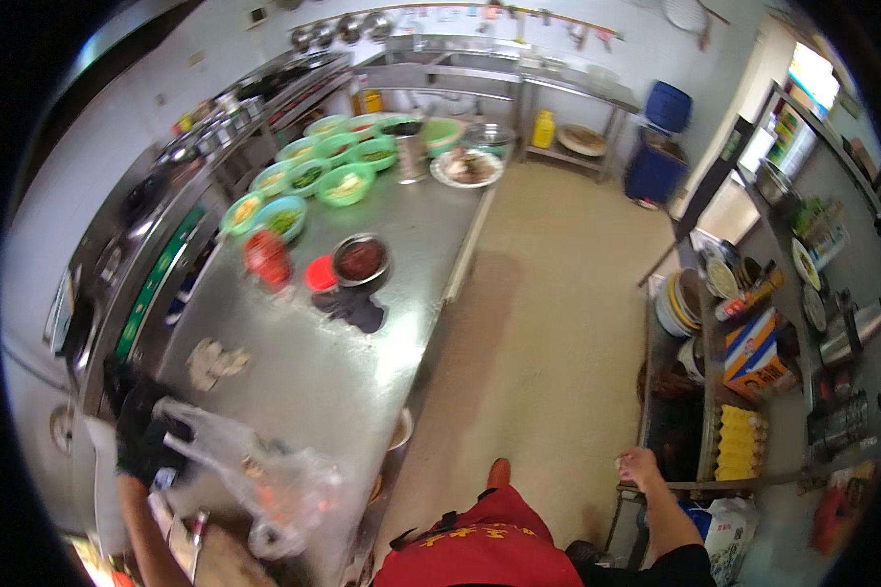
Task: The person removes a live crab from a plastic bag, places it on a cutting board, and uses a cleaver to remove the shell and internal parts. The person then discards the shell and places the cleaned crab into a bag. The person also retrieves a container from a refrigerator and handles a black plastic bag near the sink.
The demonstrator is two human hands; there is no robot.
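At the left, my left hand (143, 425) wears a black glove and is blurred beside a clear plastic bag (257, 469) with orange and pale contents; whether it grips the bag is unclear. My right hand (637, 466), bare and curled, is near the lower corner of the shelf rack; its grip is unclear. Farther up the steel table (301, 374) lie a crumpled pale cloth (214, 362), a dark cloth-like item (352, 308), a metal bowl of dark red food (361, 260), a red lid (321, 274) and a red-filled jar (268, 258).
Several green bowls (345, 184), a tall metal container (411, 155) and a white plate of food (467, 169) stand at the table's far end. The rack at right holds a yellow egg tray (738, 444) and a cardboard box (760, 354). A blue bin (655, 167) stands by the doorway.
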